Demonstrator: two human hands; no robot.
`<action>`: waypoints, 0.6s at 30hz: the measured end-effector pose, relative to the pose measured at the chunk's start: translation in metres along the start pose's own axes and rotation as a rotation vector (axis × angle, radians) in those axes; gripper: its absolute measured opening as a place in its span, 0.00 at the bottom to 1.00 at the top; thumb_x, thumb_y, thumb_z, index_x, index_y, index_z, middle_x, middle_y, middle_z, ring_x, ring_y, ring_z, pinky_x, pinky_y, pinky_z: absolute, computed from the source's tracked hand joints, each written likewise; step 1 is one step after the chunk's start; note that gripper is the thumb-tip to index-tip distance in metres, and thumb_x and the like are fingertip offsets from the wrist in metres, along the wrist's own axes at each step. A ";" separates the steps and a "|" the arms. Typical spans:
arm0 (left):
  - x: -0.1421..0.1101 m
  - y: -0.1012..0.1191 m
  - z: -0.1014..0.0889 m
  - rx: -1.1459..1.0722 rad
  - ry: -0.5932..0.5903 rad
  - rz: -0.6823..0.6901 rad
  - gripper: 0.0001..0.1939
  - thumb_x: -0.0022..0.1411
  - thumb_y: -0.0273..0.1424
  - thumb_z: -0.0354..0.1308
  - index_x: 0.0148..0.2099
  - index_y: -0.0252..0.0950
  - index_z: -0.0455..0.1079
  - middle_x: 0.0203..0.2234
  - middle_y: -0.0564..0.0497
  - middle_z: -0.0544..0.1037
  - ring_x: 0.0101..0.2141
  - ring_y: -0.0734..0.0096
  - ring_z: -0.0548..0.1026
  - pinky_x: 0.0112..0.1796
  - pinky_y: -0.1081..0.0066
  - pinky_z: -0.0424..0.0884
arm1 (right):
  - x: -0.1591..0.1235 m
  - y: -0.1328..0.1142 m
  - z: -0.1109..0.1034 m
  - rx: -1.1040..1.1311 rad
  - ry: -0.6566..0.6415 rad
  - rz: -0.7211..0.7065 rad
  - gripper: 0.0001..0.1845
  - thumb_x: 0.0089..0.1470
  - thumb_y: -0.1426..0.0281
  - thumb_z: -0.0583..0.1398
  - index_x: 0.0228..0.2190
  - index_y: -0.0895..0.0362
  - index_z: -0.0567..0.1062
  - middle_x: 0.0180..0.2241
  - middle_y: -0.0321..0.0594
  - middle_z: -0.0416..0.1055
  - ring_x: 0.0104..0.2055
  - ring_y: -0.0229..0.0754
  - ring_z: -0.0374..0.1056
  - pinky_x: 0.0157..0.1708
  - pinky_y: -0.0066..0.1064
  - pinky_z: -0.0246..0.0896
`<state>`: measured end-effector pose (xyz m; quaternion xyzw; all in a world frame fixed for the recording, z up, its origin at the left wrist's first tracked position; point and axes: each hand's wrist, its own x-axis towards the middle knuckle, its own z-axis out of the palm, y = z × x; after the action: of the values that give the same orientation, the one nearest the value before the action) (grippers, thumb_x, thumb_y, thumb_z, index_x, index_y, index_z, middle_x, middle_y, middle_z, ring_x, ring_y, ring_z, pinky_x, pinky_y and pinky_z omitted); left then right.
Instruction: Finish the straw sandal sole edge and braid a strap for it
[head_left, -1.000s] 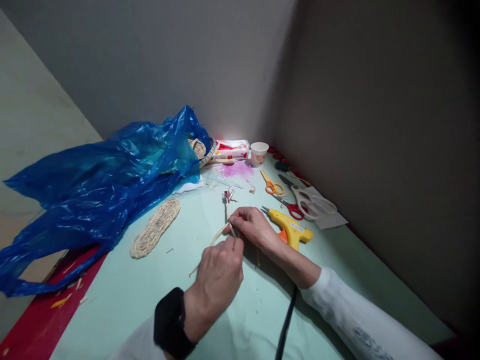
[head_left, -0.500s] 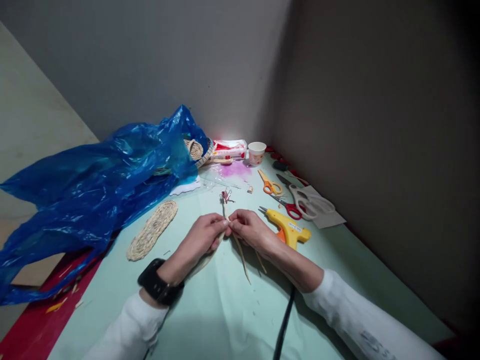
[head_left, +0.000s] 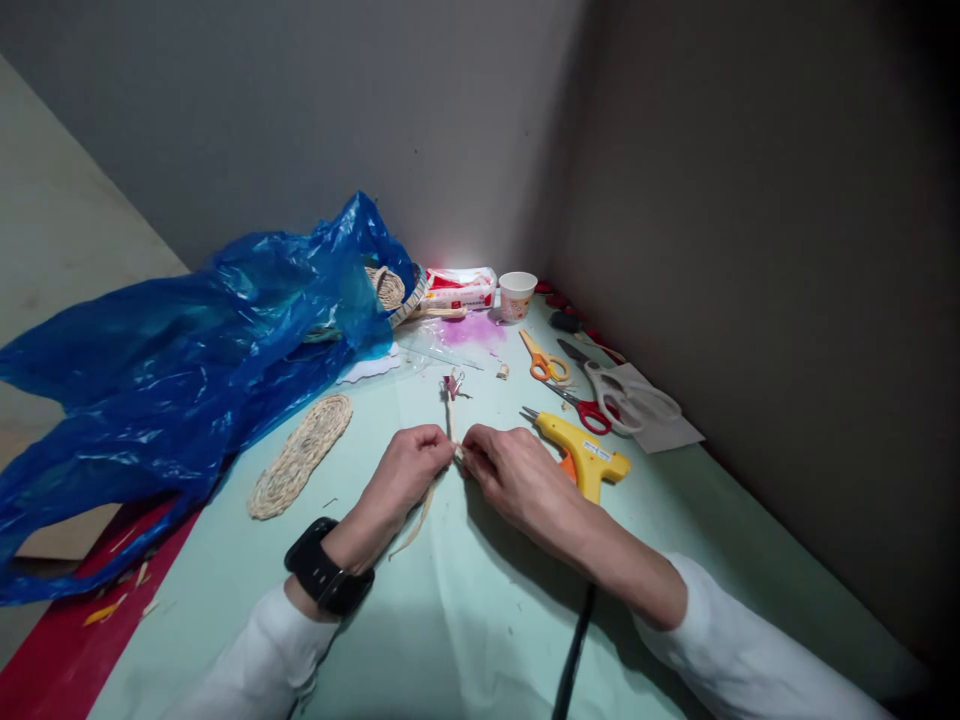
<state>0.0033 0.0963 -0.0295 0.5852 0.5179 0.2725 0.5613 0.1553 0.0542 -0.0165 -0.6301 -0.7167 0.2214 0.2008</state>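
My left hand and my right hand meet at the middle of the pale green table. Both pinch thin straw strips that form a narrow plait. The plait runs away from me to a small pink binder clip at its far end. Loose strip ends trail out under my left hand. A black watch sits on my left wrist.
A yellow glue gun lies right of my right hand, its black cable running toward me. Orange scissors, red scissors and white scissors lie behind it. An oval woven straw mat, a blue plastic bag and a paper cup are nearby.
My left hand moved from below the strips up beside my right hand and pinched the plait. The loose strip ends under my right hand are now tucked out of sight.
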 end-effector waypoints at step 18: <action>-0.005 -0.002 -0.007 -0.242 -0.082 -0.116 0.09 0.49 0.32 0.61 0.27 0.34 0.65 0.16 0.61 0.58 0.17 0.84 0.49 0.19 0.75 0.41 | -0.017 -0.021 0.021 -0.264 -0.019 -0.345 0.09 0.60 0.73 0.56 0.36 0.61 0.77 0.35 0.47 0.74 0.36 0.45 0.69 0.31 0.33 0.60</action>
<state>-0.0052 0.0941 -0.0289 0.4931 0.4906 0.2760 0.6633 0.1290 0.0333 -0.0219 -0.5170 -0.8384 0.0940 0.1447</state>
